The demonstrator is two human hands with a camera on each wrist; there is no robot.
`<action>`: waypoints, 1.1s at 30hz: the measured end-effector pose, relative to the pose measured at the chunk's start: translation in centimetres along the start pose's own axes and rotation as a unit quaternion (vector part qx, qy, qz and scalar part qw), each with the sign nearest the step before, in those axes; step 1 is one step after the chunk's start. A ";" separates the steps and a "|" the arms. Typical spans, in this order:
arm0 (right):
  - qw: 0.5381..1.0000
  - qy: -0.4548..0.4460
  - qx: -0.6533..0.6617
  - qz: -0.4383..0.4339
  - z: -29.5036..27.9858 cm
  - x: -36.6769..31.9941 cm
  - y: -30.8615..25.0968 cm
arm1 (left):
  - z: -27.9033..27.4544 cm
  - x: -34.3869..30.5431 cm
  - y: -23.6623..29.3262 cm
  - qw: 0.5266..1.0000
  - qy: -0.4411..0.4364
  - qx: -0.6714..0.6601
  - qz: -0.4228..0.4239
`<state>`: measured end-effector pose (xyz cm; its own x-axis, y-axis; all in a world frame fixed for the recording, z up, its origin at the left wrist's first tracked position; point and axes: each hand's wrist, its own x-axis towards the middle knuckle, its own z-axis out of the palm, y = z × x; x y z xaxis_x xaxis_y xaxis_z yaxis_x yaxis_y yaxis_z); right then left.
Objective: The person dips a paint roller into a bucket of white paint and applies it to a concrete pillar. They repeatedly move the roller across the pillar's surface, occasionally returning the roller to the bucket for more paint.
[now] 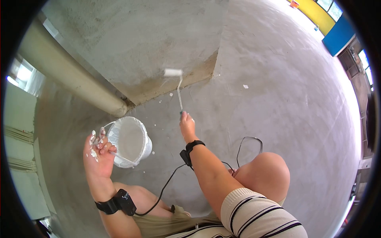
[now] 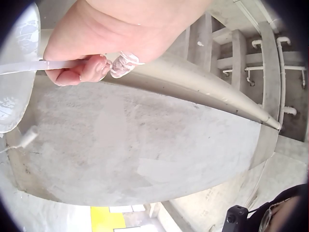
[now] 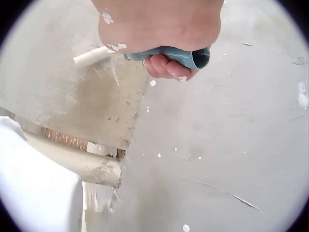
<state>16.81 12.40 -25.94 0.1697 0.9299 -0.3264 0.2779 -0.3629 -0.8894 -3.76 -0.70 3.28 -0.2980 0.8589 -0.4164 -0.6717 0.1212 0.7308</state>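
Observation:
My left hand (image 1: 99,152), smeared with white paint, grips the bail handle (image 2: 34,66) of a white bucket (image 1: 148,146). The bucket hangs tilted beside that hand, with a pale coating inside it. Stretched forward, my right hand (image 1: 188,127) holds a paint roller (image 1: 173,72) by its blue-grey grip (image 3: 169,54), fingers wrapped round it. The white roller head overlaps the lower part of a grey plastered wall (image 1: 158,43) in the head view, above its bare brownish bottom strip. White flecks mark the right hand too.
A thick beige pipe (image 1: 75,71) runs along the wall's left side. White drips (image 1: 245,86) dot the grey floor (image 1: 278,111). A cable (image 1: 162,188) links the wrist devices, close to my bare knee (image 1: 266,174). A blue panel (image 1: 339,35) stands far right.

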 end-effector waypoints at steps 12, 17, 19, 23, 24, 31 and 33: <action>0.966 0.112 0.231 0.034 -5.0 5.6 -7.9 | 0.0 -0.1 0.0 1.000 0.008 0.001 0.001; 0.996 0.085 -0.004 -0.012 0.7 0.5 -2.4 | -0.1 0.0 0.0 1.000 0.010 -0.003 0.000; 0.999 0.038 -0.017 0.002 0.9 -1.5 -1.3 | -0.2 0.1 0.1 1.000 -0.002 -0.008 -0.005; 0.999 -0.008 -0.033 -0.011 -0.6 -2.2 -0.9 | 0.0 0.0 0.1 1.000 0.000 -0.010 -0.009; 0.998 0.036 -0.037 -0.023 -0.9 -2.1 -0.9 | 0.1 -0.1 0.1 1.000 0.004 -0.008 -0.003; 0.961 0.258 0.094 -0.043 -6.1 3.6 -5.7 | 0.2 -0.1 0.1 1.000 0.005 -0.005 -0.003; 0.966 0.233 0.112 -0.029 -7.3 5.8 -5.7 | 0.2 0.0 0.1 1.000 0.001 -0.004 -0.003</action>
<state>23.11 19.38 -20.47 0.5822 0.8007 -0.1410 0.0978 -0.2411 -0.9656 -3.66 -0.61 3.48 -0.2953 0.8576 -0.4211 -0.6783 0.1222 0.7246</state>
